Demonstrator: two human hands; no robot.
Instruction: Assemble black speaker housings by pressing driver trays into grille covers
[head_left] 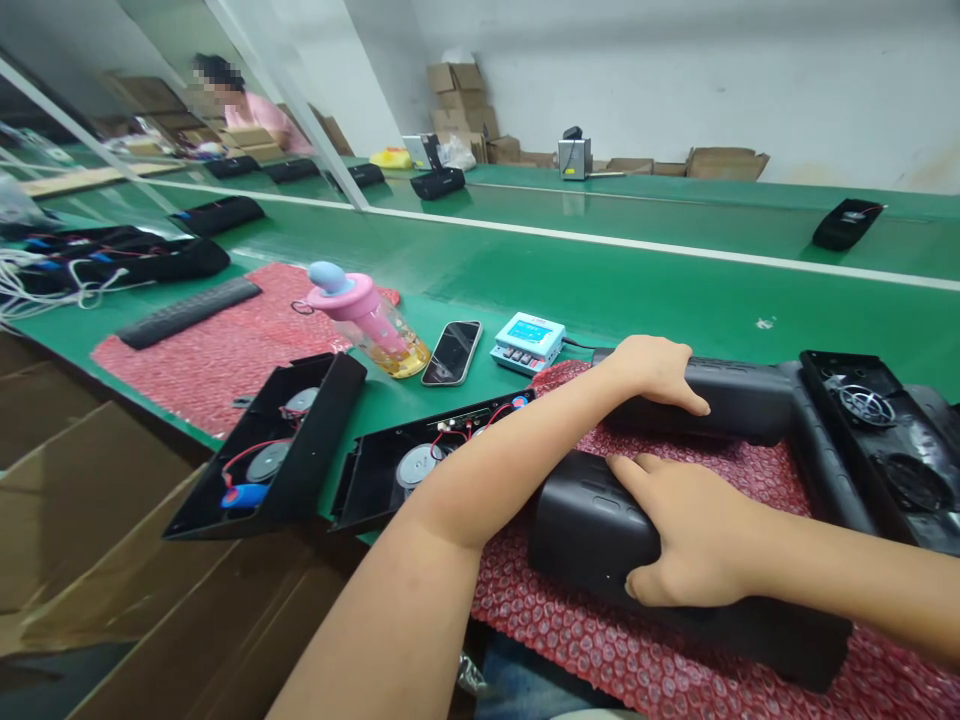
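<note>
My left hand [654,372] reaches across and lies curled over the top of a long black speaker housing [739,400] on red bubble wrap [570,620]. My right hand [694,535] grips the near black speaker housing [585,520], thumb on its front, fingers spread over its top. Both housings lie side by side in front of me. Left of my arm, two open black housing halves [300,460] [375,475] show round speaker drivers, red wires and a blue cell.
An open black shell with grilles [877,440] lies at the right. A pink bottle [367,320], a phone [451,352] and a small blue meter [527,342] sit on the green bench [600,280]. Another person works at far left, near cardboard boxes.
</note>
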